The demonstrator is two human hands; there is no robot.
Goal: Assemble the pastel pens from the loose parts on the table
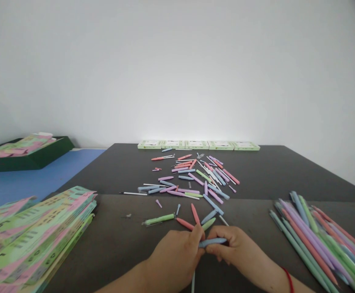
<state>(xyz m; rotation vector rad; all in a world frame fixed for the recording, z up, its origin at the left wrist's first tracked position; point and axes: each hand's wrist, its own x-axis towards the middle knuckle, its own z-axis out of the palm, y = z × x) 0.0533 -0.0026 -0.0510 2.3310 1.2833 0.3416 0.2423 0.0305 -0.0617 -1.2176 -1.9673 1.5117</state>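
Low in the head view, a pale blue pen barrel piece (213, 241) is held between my two hands. My right hand (241, 246) is closed, pinching the piece between thumb and fingers. Also closed, my left hand (179, 254) grips around its left end, which its fingers partly hide. A thin white stick like a refill (193, 282) shows below my left hand; whether I hold it cannot be seen. Just beyond my fingers lie red pen parts (195, 213), a green tapered part (208, 224) and a blue tapered part (209, 216).
A green pen (160, 219) lies left of them. Loose colored barrels and white refills (214, 177) scatter across the black table (265, 175). Pens (310, 238) are piled right. Printed packets (40, 236) stack left, near a dark green tray (43, 158). Flat boxes (197, 145) line the back.
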